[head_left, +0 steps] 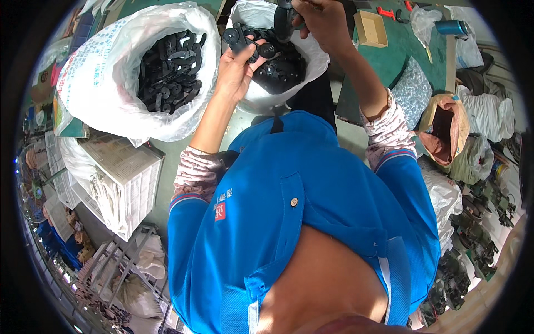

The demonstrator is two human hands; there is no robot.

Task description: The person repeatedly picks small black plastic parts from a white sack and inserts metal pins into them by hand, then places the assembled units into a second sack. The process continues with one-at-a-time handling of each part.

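Note:
My left hand (236, 72) pinches a black plastic part (238, 40) with round, wheel-like ends, held over a white bag (316, 58) that stands open in front of me. Inside that bag lies a heap of similar black parts (281, 75). At the top edge, my right hand (324, 21) has its fingers curled at a dark, rounded piece (283, 23). The upper end of this piece runs out of view, so its kind is unclear. To the left, a big white sack (105, 72) gapes open, filled with flat black plastic pieces (171, 69).
A green table (397, 47) on the right bears a small open cardboard box (371, 29), red-handled tools (386, 13) and a blue cylinder (451, 28). A brown paper sack (444, 125) stands beyond my right arm. White plastic crates (125, 183) are stacked at the left.

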